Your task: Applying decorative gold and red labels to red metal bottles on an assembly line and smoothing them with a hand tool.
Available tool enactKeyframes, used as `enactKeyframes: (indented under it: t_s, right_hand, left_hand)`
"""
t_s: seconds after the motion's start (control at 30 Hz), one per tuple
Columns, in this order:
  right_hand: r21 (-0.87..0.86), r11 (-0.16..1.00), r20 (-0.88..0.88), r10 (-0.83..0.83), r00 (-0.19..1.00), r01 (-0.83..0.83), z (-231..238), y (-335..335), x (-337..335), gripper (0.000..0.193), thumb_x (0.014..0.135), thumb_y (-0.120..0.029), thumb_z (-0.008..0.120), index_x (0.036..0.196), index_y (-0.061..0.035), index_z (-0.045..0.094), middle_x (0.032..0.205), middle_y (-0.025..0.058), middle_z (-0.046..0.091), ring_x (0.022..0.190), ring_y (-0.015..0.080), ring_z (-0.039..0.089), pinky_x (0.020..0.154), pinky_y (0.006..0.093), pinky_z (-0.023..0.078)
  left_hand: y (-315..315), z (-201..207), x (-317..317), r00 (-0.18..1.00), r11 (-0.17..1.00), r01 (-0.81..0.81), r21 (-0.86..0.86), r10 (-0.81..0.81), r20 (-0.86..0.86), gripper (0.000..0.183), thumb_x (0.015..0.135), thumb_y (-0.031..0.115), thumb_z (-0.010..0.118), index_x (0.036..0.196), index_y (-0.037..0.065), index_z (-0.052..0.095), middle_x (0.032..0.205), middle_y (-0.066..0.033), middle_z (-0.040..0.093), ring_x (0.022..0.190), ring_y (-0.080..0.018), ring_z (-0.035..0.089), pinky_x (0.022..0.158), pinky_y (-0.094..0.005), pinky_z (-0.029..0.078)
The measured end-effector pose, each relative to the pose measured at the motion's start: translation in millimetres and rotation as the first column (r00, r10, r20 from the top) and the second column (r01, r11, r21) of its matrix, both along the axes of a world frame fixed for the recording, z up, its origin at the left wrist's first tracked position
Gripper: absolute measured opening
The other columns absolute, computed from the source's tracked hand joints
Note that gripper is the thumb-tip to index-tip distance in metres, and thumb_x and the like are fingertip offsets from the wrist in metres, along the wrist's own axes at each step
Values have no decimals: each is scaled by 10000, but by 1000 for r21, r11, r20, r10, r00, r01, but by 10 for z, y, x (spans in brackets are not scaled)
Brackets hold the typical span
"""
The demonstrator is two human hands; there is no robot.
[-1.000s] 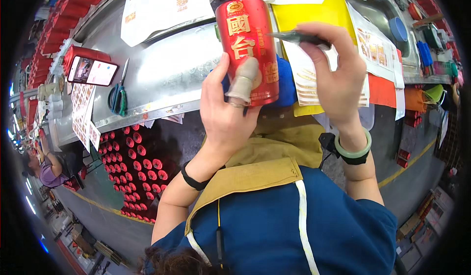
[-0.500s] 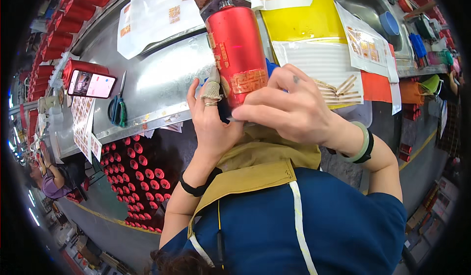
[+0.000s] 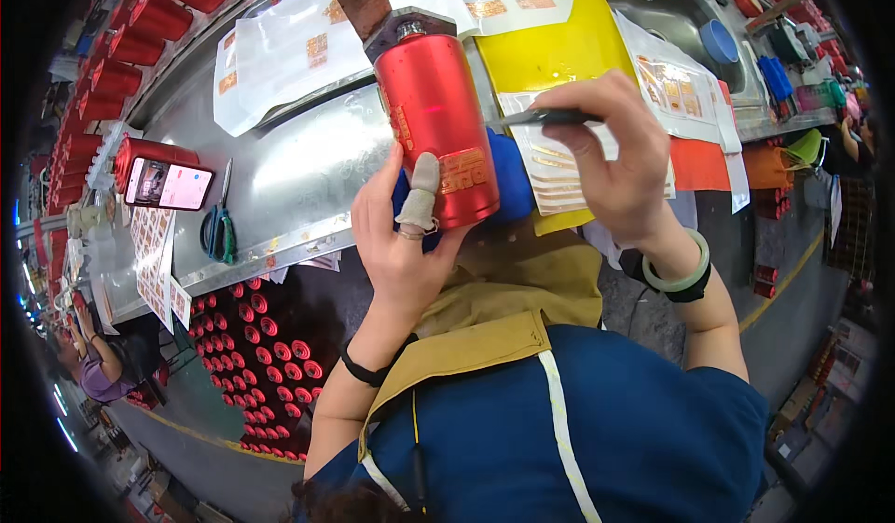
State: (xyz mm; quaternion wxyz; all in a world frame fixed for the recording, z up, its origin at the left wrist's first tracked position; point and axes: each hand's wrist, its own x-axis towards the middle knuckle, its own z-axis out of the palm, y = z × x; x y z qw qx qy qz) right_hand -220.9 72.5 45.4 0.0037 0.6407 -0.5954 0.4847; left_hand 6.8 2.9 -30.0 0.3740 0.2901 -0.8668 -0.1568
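Observation:
A glossy red metal cylinder (image 3: 429,89) with a gold emblem (image 3: 463,171) lies with its narrow neck at a dark metal bracket (image 3: 407,27). My left hand (image 3: 401,253) grips its near end from the left. One finger, wearing a cloth finger cover (image 3: 421,192), presses beside the gold emblem. To the right of the cylinder, my right hand (image 3: 620,164) is raised. Between its thumb and fingers is a thin dark pointed tool (image 3: 564,116), its pale tip toward the cylinder but apart from it. Something blue (image 3: 508,178) sits under the cylinder.
White sheets with gold stickers (image 3: 317,52) lie on the metal bench (image 3: 280,164), and gold strips (image 3: 555,173) are at the right. Scissors (image 3: 219,229) and a phone (image 3: 168,185) rest left. Several red cylinders (image 3: 280,350) stand below the bench. Another person (image 3: 98,360) is far left.
My right hand has lifted off the cylinder's near end and moved right, now showing the dark tool. The covered left finger has moved onto the cylinder, which has turned slightly.

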Motion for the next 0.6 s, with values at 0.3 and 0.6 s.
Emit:
enactKeyframes:
  t_s: [0.3, 0.6]
  right_hand:
    - [-145, 989, 51, -35, 998, 42, -122, -87, 40, 316, 765, 18, 733, 1065, -75, 700, 927, 82, 687, 862, 300, 631, 812, 396, 501]
    - [-143, 989, -62, -35, 997, 26, -463, -7, 187, 131, 801, -84, 675, 918, -139, 658, 868, 16, 629, 844, 240, 589, 790, 366, 465]
  left_hand:
    - [128, 252, -161, 953, 1000, 5, -7, -3, 302, 861, 650, 200, 913, 1446, 269, 593, 1462, -253, 468, 1264, -438, 488, 1055, -515, 384]
    - [117, 25, -98, 998, 1000, -10, 12, 10, 70, 769, 747, 73, 833, 1461, 51, 547, 1455, -217, 497, 1318, -415, 518, 1115, -481, 406]
